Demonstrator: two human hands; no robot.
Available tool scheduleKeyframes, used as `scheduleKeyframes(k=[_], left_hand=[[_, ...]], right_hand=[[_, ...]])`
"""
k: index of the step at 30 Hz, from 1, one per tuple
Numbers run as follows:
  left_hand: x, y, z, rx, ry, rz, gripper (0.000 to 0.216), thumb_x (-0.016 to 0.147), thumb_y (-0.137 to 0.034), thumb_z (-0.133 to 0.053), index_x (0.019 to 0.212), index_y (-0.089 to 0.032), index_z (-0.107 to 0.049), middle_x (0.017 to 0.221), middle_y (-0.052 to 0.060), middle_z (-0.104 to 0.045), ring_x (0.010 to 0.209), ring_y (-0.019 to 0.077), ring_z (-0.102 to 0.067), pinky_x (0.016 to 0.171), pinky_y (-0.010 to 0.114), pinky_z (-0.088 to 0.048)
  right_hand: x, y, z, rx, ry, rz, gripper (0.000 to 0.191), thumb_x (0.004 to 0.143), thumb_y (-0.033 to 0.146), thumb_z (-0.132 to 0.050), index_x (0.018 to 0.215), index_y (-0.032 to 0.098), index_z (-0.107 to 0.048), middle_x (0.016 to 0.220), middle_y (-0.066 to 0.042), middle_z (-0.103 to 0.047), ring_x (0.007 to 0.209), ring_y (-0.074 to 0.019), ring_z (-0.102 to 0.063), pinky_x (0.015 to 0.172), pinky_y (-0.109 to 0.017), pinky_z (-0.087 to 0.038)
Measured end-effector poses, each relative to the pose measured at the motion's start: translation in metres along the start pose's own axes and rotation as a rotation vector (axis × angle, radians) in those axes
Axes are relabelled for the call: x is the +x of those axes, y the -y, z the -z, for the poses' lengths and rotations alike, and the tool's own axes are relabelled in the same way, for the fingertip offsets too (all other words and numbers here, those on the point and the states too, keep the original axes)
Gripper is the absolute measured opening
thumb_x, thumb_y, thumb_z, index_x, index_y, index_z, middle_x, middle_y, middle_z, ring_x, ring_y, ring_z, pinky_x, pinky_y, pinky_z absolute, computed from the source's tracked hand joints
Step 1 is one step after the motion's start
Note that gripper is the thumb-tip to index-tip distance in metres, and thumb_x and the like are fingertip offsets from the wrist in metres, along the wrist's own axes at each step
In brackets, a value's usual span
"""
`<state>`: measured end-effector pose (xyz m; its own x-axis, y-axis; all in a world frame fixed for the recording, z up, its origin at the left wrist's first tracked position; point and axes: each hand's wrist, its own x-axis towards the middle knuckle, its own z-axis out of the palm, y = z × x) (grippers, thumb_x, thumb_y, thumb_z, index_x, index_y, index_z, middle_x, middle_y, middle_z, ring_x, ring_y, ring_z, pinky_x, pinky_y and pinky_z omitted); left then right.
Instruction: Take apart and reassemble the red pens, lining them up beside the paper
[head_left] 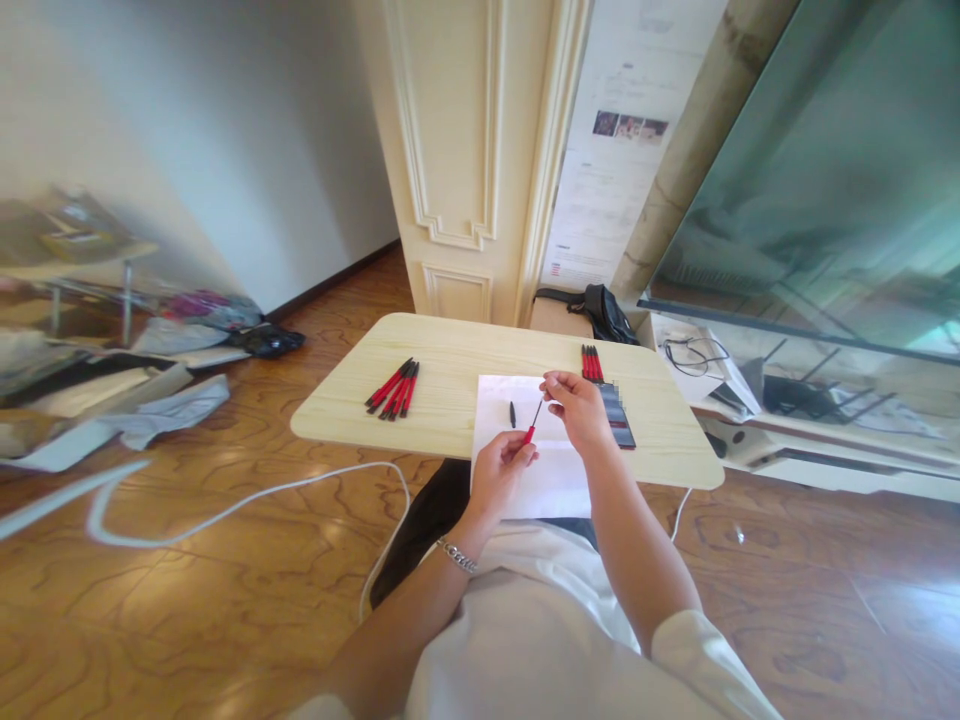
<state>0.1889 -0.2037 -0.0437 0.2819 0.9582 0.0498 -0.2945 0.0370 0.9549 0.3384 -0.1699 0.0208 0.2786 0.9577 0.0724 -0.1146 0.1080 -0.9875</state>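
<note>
The left hand (499, 470) grips a red barrel (529, 434) at center frame as the right hand (580, 408), its hold unclear, hovers by the dark rod (538, 411), apparently pen-fitting calling for steady alignment.

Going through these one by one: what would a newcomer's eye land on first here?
Probably the left hand gripping a red pen barrel over the white sheet, the right hand close to the thin dark rod rising from it. Next, the red-and-black pens fanned on the table's left, and the neater group at its right.
</note>
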Motion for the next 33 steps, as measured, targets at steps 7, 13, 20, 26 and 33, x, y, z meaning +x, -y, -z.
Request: scheduleKeyframes(k=[7, 13, 20, 26, 33], left_hand=[[0.001, 0.001, 0.001, 0.015, -0.008, -0.007, 0.033, 0.073, -0.037, -0.072, 0.097, -0.015, -0.065, 0.088, 0.009, -0.070, 0.076, 0.0187, -0.068, 0.072, 0.031, -0.052], [0.002, 0.002, 0.001, 0.012, -0.005, 0.002, 0.033, 0.073, -0.037, -0.072, 0.096, -0.015, -0.064, 0.087, 0.009, -0.071, 0.076, 0.0181, -0.068, 0.071, 0.031, -0.052], [0.001, 0.000, 0.002, 0.019, -0.016, -0.004, 0.033, 0.073, -0.038, -0.071, 0.096, -0.015, -0.064, 0.088, 0.009, -0.071, 0.076, 0.0189, -0.068, 0.072, 0.032, -0.052], [0.000, 0.001, 0.004, 0.006, -0.018, 0.007, 0.033, 0.074, -0.037, -0.071, 0.097, -0.014, -0.064, 0.089, 0.010, -0.071, 0.075, 0.0189, -0.068, 0.072, 0.033, -0.053], [0.000, 0.003, 0.009, -0.019, -0.024, -0.021, 0.034, 0.077, -0.039, -0.068, 0.098, -0.014, -0.062, 0.086, 0.010, -0.071, 0.077, 0.0193, -0.068, 0.073, 0.033, -0.052]], right_hand=[[-0.001, -0.001, 0.000, -0.003, 0.026, 0.022, 0.037, 0.069, 0.047, -0.069, 0.092, 0.019, -0.064, 0.085, -0.005, -0.067, 0.069, -0.0120, -0.056, 0.056, -0.022, -0.039], [-0.003, -0.002, 0.000, -0.097, 0.055, 0.053, 0.035, 0.070, 0.045, -0.068, 0.092, 0.018, -0.065, 0.082, -0.005, -0.068, 0.066, -0.0123, -0.056, 0.056, -0.023, -0.039], [-0.009, -0.010, -0.001, -0.136, 0.103, 0.039, 0.032, 0.070, 0.042, -0.068, 0.091, 0.018, -0.067, 0.082, -0.005, -0.069, 0.067, -0.0132, -0.057, 0.057, -0.024, -0.040], [-0.015, -0.019, 0.002, -0.128, 0.156, 0.008, 0.031, 0.070, 0.042, -0.069, 0.089, 0.017, -0.068, 0.082, -0.005, -0.070, 0.066, -0.0129, -0.057, 0.059, -0.025, -0.040], [0.012, -0.041, 0.008, -0.336, 0.202, -0.003, 0.030, 0.073, 0.041, -0.065, 0.094, 0.020, -0.068, 0.085, -0.005, -0.069, 0.070, -0.0149, -0.059, 0.065, -0.028, -0.043]])
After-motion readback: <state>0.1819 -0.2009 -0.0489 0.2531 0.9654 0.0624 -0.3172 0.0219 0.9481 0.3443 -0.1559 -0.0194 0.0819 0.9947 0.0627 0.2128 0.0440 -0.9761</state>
